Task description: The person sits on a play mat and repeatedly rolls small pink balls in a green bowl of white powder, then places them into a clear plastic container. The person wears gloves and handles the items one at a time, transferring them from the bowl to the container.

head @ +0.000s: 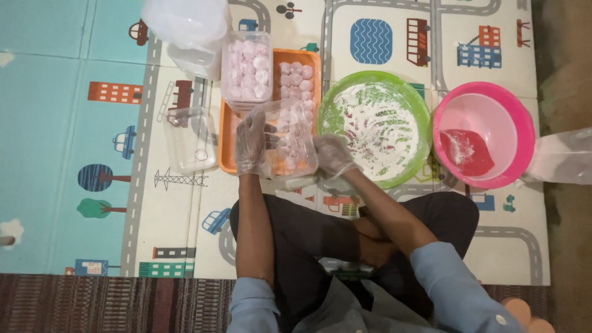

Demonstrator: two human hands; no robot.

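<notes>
Both my hands wear thin clear gloves. My left hand [250, 143] grips the left side of a clear plastic container [288, 143] filled with pale pink round sweets. My right hand [333, 154] holds the container's right side. The container is held just above the near end of an orange tray [226, 139] that carries more pink sweets. A second filled clear container [248, 68] sits on the far left part of the tray.
A green bowl [419, 117] dusted with white flour lies right of the tray. A pink bowl [524, 123] with a red scraper sits further right. Empty clear containers [188, 139] and a stack of lids [185, 24] lie left. All rest on a printed play mat.
</notes>
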